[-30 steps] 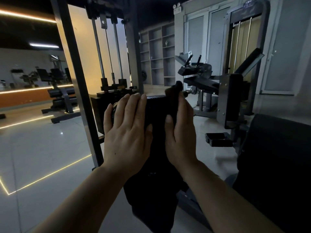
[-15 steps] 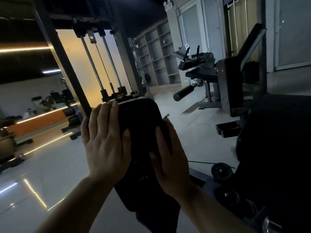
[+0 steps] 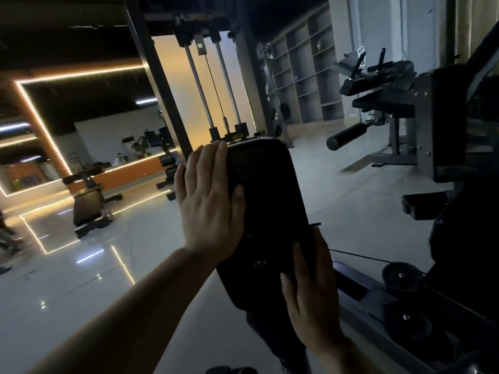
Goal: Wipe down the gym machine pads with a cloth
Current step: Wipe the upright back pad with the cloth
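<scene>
Flat left hand [image 3: 209, 201] and flat right hand [image 3: 310, 300] press straight-fingered against smooth, rounded black pad [image 3: 266, 201]

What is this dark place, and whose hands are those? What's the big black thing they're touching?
This is a dim gym, seen from a camera worn on a person's head, so you look down their arms. Both hands press flat on a black machine pad, a cushion people lean on. The left hand lies near the top; the right hand lies lower down. Dark fabric, probably the wiping cloth, hangs below the pad. Behind stand the steel rods and cable of a weight machine, and a bench on the shiny floor.
</scene>
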Action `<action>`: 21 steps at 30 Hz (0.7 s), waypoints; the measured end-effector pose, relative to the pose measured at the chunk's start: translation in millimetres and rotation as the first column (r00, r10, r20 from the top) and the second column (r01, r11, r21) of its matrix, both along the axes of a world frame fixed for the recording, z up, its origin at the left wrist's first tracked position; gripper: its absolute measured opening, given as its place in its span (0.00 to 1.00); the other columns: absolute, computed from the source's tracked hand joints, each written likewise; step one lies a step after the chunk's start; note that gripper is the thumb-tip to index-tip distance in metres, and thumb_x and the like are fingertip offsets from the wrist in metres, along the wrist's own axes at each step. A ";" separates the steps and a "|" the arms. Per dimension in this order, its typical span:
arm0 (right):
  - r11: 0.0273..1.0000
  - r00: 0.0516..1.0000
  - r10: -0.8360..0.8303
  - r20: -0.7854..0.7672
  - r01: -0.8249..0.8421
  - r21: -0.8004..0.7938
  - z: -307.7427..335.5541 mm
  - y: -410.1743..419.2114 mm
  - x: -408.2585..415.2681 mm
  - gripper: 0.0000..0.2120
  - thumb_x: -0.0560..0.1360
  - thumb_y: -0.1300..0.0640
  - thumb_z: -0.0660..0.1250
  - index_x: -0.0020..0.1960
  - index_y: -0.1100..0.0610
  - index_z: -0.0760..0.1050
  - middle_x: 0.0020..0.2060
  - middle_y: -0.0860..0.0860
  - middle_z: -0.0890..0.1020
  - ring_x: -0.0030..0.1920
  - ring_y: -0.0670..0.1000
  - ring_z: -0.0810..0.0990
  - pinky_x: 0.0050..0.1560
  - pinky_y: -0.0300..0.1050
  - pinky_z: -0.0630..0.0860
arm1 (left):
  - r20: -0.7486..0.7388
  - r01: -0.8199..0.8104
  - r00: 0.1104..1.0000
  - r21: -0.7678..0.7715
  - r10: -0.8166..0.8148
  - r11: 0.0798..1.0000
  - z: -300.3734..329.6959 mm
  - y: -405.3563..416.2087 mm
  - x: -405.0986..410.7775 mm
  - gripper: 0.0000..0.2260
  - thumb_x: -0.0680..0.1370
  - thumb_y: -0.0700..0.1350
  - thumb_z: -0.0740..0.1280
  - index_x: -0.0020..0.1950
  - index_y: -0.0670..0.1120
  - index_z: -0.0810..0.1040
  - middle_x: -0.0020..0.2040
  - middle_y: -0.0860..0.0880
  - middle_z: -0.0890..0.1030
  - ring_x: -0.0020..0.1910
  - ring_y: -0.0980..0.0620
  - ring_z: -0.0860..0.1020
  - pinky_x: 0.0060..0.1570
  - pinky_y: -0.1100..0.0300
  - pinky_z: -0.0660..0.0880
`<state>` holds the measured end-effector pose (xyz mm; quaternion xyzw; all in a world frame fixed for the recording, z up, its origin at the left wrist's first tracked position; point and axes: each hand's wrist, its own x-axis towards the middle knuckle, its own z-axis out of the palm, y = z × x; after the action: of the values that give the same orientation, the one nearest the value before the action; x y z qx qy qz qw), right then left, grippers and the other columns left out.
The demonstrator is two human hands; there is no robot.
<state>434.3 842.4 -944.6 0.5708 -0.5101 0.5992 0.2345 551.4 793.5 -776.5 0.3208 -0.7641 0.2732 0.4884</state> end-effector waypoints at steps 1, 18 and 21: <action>1.000 0.999 0.023 0.035 -0.022 -0.003 5.4 0.0 -1.4 0.26 0.83 0.47 0.50 0.78 0.49 0.47 0.75 0.59 0.56 0.75 0.59 0.57 0.67 0.60 0.66 | 0.000 -0.005 1.000 0.007 0.005 1.000 -0.2 -0.4 -0.2 0.27 0.79 0.53 0.49 0.75 0.41 0.61 0.71 0.40 0.66 0.73 0.42 0.59 0.71 0.40 0.54; 0.987 0.992 -0.076 0.105 0.090 -0.134 63.8 -11.7 4.6 0.24 0.83 0.47 0.47 0.76 0.56 0.54 0.72 0.58 0.61 0.73 0.53 0.61 0.71 0.44 0.62 | 0.022 0.051 0.998 0.019 -0.051 0.999 1.2 -2.0 3.2 0.26 0.80 0.54 0.47 0.75 0.43 0.60 0.72 0.43 0.66 0.74 0.44 0.59 0.73 0.45 0.52; 0.991 0.990 -0.007 0.143 0.026 -0.133 110.4 -12.8 3.4 0.24 0.82 0.47 0.47 0.74 0.57 0.56 0.72 0.55 0.63 0.71 0.44 0.59 0.70 0.34 0.60 | 0.025 0.075 0.997 0.030 -0.076 0.997 2.1 -2.0 4.3 0.26 0.80 0.54 0.46 0.75 0.43 0.60 0.72 0.43 0.66 0.74 0.45 0.59 0.73 0.44 0.53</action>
<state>437.7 829.6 -834.2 0.5051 -0.4888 0.6695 0.2404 555.8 791.5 -774.4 0.2951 -0.7859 0.2479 0.4835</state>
